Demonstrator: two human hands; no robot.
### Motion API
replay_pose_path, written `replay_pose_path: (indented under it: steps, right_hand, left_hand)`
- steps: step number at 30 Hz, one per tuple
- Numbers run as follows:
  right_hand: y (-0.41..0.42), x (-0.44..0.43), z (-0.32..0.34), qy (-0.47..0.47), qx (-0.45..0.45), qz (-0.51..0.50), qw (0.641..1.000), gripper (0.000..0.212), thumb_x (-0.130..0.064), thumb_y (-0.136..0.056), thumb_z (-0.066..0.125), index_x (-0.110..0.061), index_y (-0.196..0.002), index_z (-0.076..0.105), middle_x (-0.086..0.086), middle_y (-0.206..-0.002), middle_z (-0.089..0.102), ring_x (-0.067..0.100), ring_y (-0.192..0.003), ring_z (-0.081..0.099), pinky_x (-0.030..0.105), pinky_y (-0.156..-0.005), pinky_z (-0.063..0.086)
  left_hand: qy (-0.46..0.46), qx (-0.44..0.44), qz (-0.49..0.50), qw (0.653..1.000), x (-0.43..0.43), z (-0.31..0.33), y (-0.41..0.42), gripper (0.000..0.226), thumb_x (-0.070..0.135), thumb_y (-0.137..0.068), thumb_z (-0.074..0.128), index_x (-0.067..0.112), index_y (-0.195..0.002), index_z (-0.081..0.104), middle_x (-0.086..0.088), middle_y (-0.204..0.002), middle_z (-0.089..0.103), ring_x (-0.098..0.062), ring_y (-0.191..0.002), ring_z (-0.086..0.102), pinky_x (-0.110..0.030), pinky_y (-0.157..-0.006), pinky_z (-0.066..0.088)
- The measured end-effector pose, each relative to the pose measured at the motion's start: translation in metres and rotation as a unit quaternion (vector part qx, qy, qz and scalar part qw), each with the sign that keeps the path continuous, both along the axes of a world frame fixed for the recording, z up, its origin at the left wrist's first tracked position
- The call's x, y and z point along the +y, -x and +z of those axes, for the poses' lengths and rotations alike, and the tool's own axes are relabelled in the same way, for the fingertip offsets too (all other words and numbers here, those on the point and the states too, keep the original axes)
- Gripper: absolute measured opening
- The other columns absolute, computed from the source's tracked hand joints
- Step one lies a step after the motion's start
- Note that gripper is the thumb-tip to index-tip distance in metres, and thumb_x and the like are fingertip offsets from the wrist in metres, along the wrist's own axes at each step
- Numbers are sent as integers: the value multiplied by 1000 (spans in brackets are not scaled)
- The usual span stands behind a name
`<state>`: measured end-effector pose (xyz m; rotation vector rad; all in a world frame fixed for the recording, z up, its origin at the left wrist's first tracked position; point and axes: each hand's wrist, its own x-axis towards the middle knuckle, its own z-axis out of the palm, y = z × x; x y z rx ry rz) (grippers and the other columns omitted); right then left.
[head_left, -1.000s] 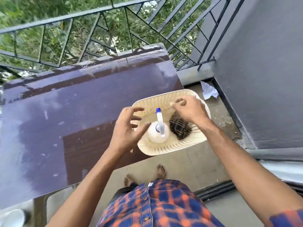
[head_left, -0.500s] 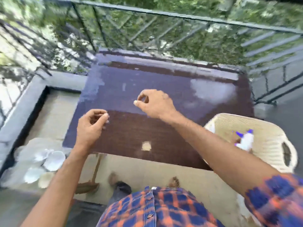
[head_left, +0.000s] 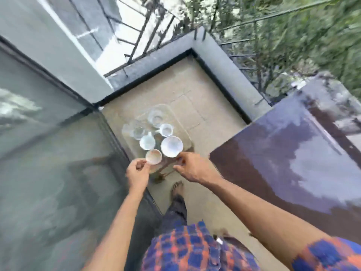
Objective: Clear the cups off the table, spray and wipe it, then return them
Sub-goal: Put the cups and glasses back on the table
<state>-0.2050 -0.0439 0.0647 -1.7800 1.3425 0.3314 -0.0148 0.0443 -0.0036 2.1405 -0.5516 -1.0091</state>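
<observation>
We see round cups on a clear tray — left hand pinches one cup's rim; right hand loosely curled, empty.

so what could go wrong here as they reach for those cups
1. The cups are packed close on the clear tray, so lifting one could knock its neighbour.
2. Both hands, left hand and right hand, grab at once in a blurred view, so either grip may slip.
</observation>
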Motion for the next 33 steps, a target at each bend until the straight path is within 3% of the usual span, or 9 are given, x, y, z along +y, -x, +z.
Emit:
replay_pose_path:
  steps: [2,7,10,13,16,18,24,28,33]
  right_hand:
    - [-18,-11,-19,-15,4,8,1000,50,-37,-88,67,-23,-135,56,9,-133,61,29,-124,57,38,-101,46]
    - [-39,-55,-72,-20,39,-29,999,81,-34,-78,83,-24,-147,43,8,-142,51,31,-131,50,38,-104,42]
    - [-48,-72,-109,-36,55,-74,995,104,-41,-66,92,-22,-151,36,10,-146,45,33,-134,48,41,-107,42]
    - [-59,-72,-145,-14,65,-49,997,121,-51,-58,94,-20,-154,26,8,-152,38,30,-143,37,44,-116,35]
    - [-67,-62,-172,5,60,-41,997,135,-54,-58,94,-19,-160,12,8,-161,24,28,-151,22,43,-122,17]
    - [-70,-53,-189,18,58,-69,996,140,-54,-58,94,-18,-161,7,8,-166,16,28,-154,16,45,-123,14]
    - [-70,-37,-209,66,37,-132,988,134,-48,-53,95,-26,-159,15,4,-154,31,36,-139,38,51,-103,45]
    - [-62,-34,-198,43,46,-136,989,129,-50,-56,93,-22,-157,18,10,-147,36,38,-138,37,50,-109,39]
    - [-35,-16,-136,20,14,-135,991,119,-52,-59,91,-24,-154,24,13,-146,35,41,-132,45,47,-105,46]
  left_hand:
    - [-43,16,40,998,-1,-17,-7,23,11,-85,78,16,-100,61,-6,-89,64,-26,-85,62,-24,-73,51]
    - [-163,-2,-18,987,0,-70,-15,67,32,-78,85,18,-135,52,-7,-133,55,-26,-123,55,-38,-103,44]
    - [-181,9,-25,983,-7,-101,-17,91,33,-73,89,16,-148,40,-12,-148,46,-30,-137,45,-40,-112,37]
    - [-169,6,-35,985,-17,-126,-14,103,33,-72,90,16,-154,31,-12,-155,39,-30,-144,36,-40,-116,31]
    - [-144,-23,-26,989,-28,-141,-6,99,32,-71,91,12,-150,36,-13,-151,39,-31,-141,37,-36,-110,31]
    - [-134,-59,-22,989,-32,-152,1,88,35,-66,93,9,-137,48,-16,-139,46,-33,-130,44,-37,-100,36]
    - [-107,-111,-6,988,-29,-162,12,72,46,-62,88,13,-117,55,-10,-118,57,-33,-114,55,-45,-90,48]
    - [-98,-103,21,990,-20,-146,14,73,45,-63,88,17,-122,54,-5,-123,57,-31,-116,56,-43,-92,48]
    - [-45,-138,31,989,-8,-97,14,78,31,-62,92,12,-127,54,-12,-127,58,-36,-120,53,-44,-99,45]
